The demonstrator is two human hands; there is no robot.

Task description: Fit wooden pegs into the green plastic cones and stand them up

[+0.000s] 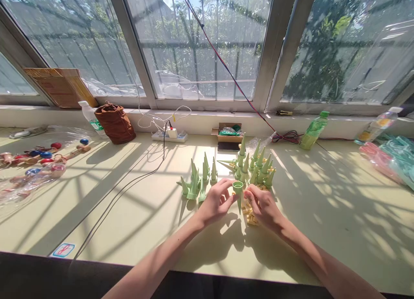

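My left hand (216,202) and my right hand (263,206) meet over the middle of the pale table, fingers pinched on one green cone-shaped spike (238,192) held point down, its round open end up. Under my right hand lies a small heap of yellow pieces (250,217). Beyond my hands stand two groups of the same green spikes, a group straight ahead and to the left (198,178) and a taller cluster on the right (255,165).
A brown bag (114,123), a power strip (170,136) with cables, and a small cardboard box (229,133) line the window sill side. A green bottle (313,131) stands right of them. Bagged wooden toys with coloured balls (35,159) lie far left; pink and teal packets (393,161) far right.
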